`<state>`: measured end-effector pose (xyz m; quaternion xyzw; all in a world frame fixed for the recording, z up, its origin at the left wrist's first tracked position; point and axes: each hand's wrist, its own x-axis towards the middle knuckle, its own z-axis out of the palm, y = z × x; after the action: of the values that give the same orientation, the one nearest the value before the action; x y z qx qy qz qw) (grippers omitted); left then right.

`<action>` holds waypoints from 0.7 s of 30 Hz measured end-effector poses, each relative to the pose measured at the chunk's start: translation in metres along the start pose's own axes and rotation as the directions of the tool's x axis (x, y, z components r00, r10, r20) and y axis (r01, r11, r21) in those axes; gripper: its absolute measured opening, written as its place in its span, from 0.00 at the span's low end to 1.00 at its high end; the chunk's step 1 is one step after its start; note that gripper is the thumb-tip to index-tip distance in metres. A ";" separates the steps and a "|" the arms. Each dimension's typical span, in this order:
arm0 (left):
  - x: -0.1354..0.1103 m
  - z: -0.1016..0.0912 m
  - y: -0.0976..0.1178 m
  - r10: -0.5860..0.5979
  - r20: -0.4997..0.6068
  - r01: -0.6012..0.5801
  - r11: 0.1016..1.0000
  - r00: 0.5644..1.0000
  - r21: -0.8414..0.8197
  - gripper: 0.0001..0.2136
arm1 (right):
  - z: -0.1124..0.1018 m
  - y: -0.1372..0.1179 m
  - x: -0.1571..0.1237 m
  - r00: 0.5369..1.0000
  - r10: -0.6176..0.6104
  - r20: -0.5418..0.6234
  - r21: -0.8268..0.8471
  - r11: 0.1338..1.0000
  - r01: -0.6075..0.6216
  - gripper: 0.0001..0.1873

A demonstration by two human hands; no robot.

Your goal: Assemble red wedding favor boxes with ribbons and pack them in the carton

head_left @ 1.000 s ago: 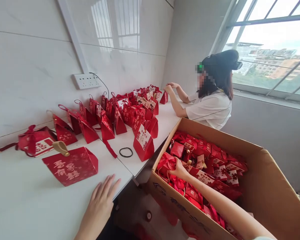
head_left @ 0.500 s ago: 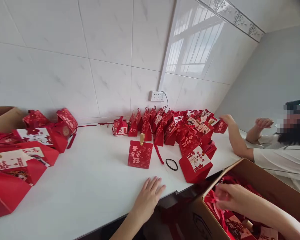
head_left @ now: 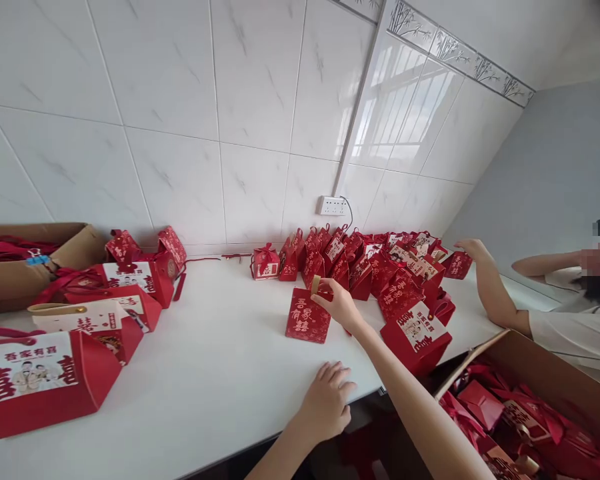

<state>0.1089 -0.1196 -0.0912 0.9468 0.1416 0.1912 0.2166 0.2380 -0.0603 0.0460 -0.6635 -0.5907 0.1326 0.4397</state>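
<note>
Right hand (head_left: pixel 340 305) pinching tan strap (head_left: pixel 315 285), red box (head_left: pixel 311 331), "吾家有囍"

One gift box (head_left: pixel 305 327) sits mid-picture on the worktop (head_left: pixel 205 380), right hand (head_left: pixel 334 303) at its strap (head_left: pixel 315 285), left hand (head_left: pixel 327 400) around its 5 o'clock. The box crowd (head_left: pixel 380 273)'s at 2, by the wall (head_left: pixel 250 193). More boxes (head_left: pixel 97 317) at 9, side carton (head_left: pixel 3 287) behind them. Packed carton (head_left: pixel 550 370)'s past the worktop edge, roughly 4.
</note>
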 end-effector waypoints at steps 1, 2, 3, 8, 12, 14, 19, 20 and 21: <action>0.000 -0.001 0.001 0.002 -0.059 -0.005 0.998 0.998 -0.058 0.14 | 0.005 -0.001 0.003 1.000 0.016 -0.014 0.018 1.000 -0.016 0.15; -0.001 -0.003 0.002 0.005 -0.124 -0.019 0.993 0.992 -0.115 0.11 | 0.008 -0.001 0.004 0.999 0.033 -0.026 0.035 0.999 -0.032 0.12; -0.001 -0.005 0.003 0.002 -0.190 -0.034 0.986 0.982 -0.165 0.09 | 0.009 -0.002 0.004 0.998 0.048 -0.036 0.050 0.998 -0.046 0.09; -0.009 -0.041 0.009 -0.046 -0.480 -0.106 0.952 0.876 -0.285 0.09 | -0.005 -0.008 -0.022 0.993 0.064 -0.101 0.111 0.992 -0.053 0.09; -0.004 -0.093 0.014 -0.133 -0.802 -0.164 0.947 0.583 -0.277 0.08 | -0.029 -0.018 -0.062 0.973 0.102 -0.209 0.174 0.983 -0.066 0.11; 0.005 -0.117 0.020 -0.248 -0.743 -0.074 0.926 0.621 -0.370 0.14 | -0.039 -0.025 -0.082 0.962 0.125 -0.243 0.235 0.970 -0.067 0.11; 0.029 -0.142 0.044 -0.326 -0.218 0.107 0.743 0.920 -0.660 0.22 | -0.056 -0.046 -0.115 0.967 0.122 -0.222 0.280 0.958 -0.057 0.08; 0.032 -0.142 0.049 -0.325 -0.118 0.151 0.692 0.938 -0.706 0.22 | -0.059 -0.049 -0.119 0.970 0.115 -0.214 0.278 0.959 -0.053 0.08; 0.034 -0.141 0.053 -0.322 -0.042 0.187 0.647 0.946 -0.739 0.20 | -0.061 -0.051 -0.123 0.971 0.112 -0.212 0.275 0.960 -0.051 0.07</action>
<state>0.0896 -0.1036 0.0611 0.7334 0.2042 0.2789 0.5853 0.2138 -0.2016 0.0769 -0.6326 -0.4857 0.1530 0.5835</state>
